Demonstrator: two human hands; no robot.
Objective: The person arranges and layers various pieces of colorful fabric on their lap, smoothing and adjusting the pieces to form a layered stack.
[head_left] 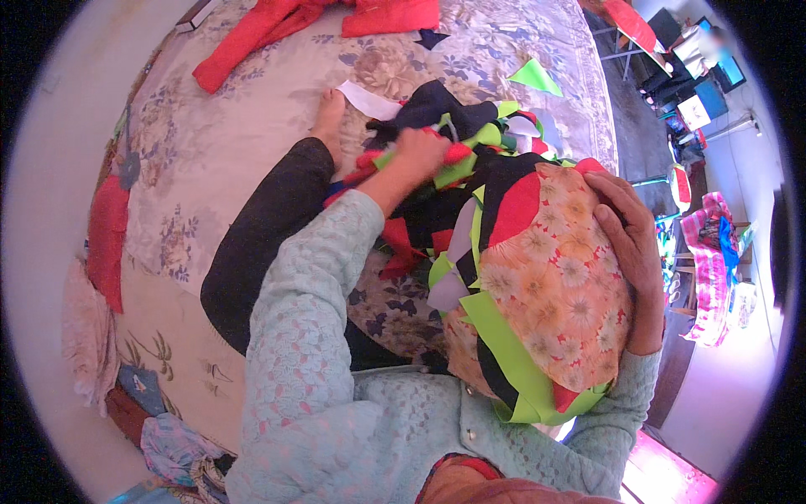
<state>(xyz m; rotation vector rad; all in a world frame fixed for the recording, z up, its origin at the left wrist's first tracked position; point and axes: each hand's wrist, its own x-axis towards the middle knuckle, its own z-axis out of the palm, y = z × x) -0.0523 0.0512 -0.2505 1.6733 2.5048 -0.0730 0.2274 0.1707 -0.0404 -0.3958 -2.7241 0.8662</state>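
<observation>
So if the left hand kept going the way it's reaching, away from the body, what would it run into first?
The left hand is already in the pile of fabric scraps. Straight on, it would likely meet the dark navy piece first, then the bare floral bedsheet; depth is hard to judge here.

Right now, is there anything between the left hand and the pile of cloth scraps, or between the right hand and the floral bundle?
Nothing visible stands between them. The left hand is already on the pile of cloth scraps, its fingers among the red and green pieces. The right hand lies flat against the side of the floral bundle.
</observation>
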